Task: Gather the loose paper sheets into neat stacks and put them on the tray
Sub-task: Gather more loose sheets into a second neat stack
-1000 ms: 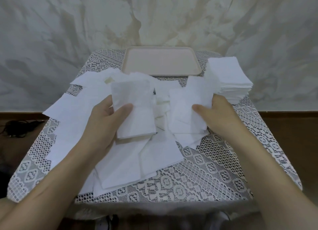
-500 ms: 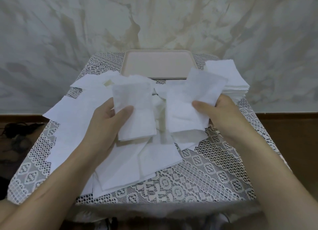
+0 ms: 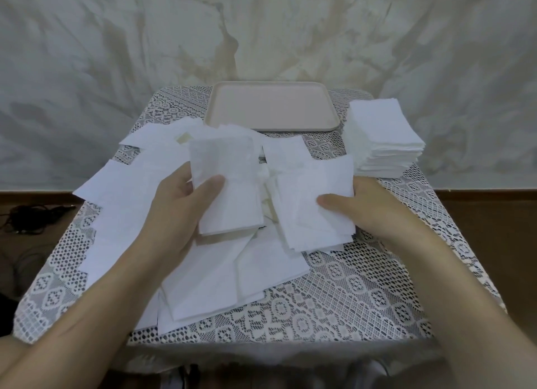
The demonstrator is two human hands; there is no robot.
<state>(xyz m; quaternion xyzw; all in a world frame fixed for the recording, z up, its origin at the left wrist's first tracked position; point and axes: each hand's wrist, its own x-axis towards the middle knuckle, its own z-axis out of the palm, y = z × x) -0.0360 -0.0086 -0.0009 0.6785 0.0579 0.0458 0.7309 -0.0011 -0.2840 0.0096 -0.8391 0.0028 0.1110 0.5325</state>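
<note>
Loose white paper sheets (image 3: 136, 191) lie scattered over the left and middle of the lace-covered table (image 3: 334, 307). My left hand (image 3: 177, 208) holds a small stack of sheets (image 3: 229, 191) upright above the pile, thumb on its front. My right hand (image 3: 366, 211) grips a second bunch of sheets (image 3: 311, 202) just right of the first, thumb pressed on top. A beige tray (image 3: 270, 106) sits at the table's far edge with nothing on it. A tall neat stack of sheets (image 3: 383, 135) stands on the table to the right of the tray.
A marbled wall rises right behind the table. Dark cables (image 3: 32, 217) lie on the brown floor to the left. The table's front right part shows only the lace cloth.
My right hand has lowered its raised sheets and drawn them leftward, closer to the stack in my left hand. The left hand has barely moved.
</note>
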